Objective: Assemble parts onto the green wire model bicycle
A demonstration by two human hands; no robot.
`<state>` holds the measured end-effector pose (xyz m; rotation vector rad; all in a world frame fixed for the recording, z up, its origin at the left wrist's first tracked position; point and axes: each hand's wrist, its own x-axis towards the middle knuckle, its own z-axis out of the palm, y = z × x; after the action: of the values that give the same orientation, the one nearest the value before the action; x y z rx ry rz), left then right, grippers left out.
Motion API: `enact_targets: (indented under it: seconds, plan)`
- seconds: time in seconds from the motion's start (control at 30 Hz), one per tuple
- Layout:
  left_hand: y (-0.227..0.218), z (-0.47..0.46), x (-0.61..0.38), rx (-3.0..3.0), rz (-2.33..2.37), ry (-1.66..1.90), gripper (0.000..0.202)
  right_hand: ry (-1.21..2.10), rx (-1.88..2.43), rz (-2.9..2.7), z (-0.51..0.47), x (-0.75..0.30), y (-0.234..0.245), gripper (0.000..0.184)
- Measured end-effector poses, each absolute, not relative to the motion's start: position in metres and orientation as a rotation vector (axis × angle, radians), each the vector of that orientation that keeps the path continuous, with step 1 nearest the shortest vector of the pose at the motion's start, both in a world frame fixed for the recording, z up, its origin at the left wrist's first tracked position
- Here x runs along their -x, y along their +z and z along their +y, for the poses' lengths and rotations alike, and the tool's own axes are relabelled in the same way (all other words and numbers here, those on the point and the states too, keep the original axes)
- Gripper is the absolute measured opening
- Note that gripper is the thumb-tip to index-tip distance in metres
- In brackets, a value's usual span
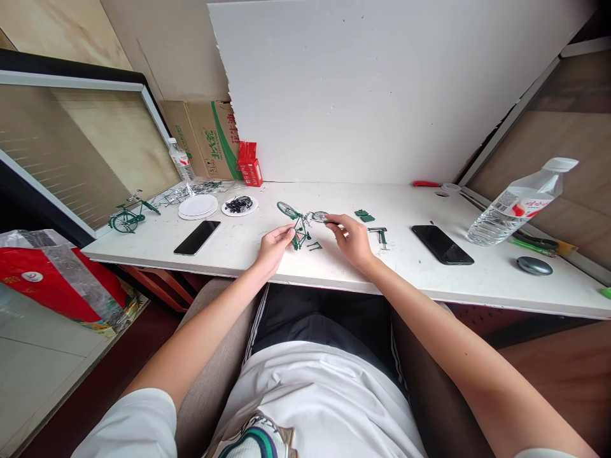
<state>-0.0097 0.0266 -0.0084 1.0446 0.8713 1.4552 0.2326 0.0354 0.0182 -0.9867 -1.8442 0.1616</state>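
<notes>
A small green model bicycle point(300, 224), partly built, lies on the white table point(334, 261) between my hands. My left hand point(275, 246) pinches its frame near the rear. My right hand point(352, 238) pinches the wheel end at the right. Loose green parts point(365, 216) and a small green stand piece point(380, 235) lie just right of my right hand. Another small part point(315, 246) rests below the bicycle.
A finished green model bicycle point(128, 215) stands at the table's left end. White plates point(197, 206), a dish of black parts point(239, 205), two black phones point(196, 237) point(442, 244), a water bottle point(518, 203), a red box point(251, 166) and a grey oval object point(534, 265) sit around.
</notes>
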Motion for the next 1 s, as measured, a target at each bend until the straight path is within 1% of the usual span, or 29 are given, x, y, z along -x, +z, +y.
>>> enact_targets:
  seconds: [0.1,0.17,1.0]
  plan:
    - [-0.0087,0.0262,0.0087,-1.069,0.896,1.451,0.061,0.090,0.843,-1.945,0.0294,-0.2279,0.0194,0.034]
    - [-0.0087,0.0257,0.0082,-1.075,0.904,1.457,0.062,0.058,0.817,-2.007,0.0266,-0.2258,0.0187,0.035]
    - [-0.0088,0.0255,0.0084,-1.145,0.893,1.431,0.064,-0.009,0.867,-2.106,0.0261,-0.2257,0.0153,0.034]
